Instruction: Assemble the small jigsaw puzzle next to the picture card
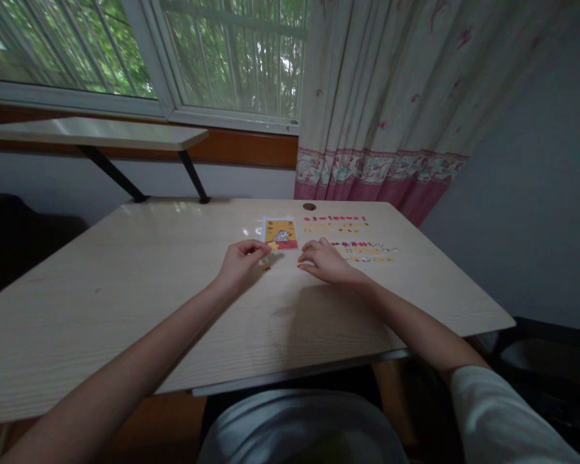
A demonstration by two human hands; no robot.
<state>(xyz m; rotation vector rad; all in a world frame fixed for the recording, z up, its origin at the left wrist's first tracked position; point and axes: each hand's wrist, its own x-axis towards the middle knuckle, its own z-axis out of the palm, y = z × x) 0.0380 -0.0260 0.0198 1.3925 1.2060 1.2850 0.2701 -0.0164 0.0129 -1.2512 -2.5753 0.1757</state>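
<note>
Between the thumb and fingertips of my left hand [241, 259] is a yellow jigsaw puzzle piece [274, 245], just over the lower left corner of a picture card [281, 227]. The card shows a white animal on yellow and red. Below the left fingertips lies another small puzzle piece [266, 267], yellow with a dark part. My right hand [327, 261] rests low over the table, fingers curled, with a small yellow-orange puzzle piece [300, 263] pinched at the fingertips. It partly covers the left ends of the nearer rows of pieces [367, 245].
Farther rows of red and yellow pieces [336, 219] lie right of the card. The wooden table [149, 290] has a round cable hole [309, 207] at the back. A raised shelf [96, 133] stands back left. A curtain [367, 129] hangs behind; a dark chair [551, 361] is at the right.
</note>
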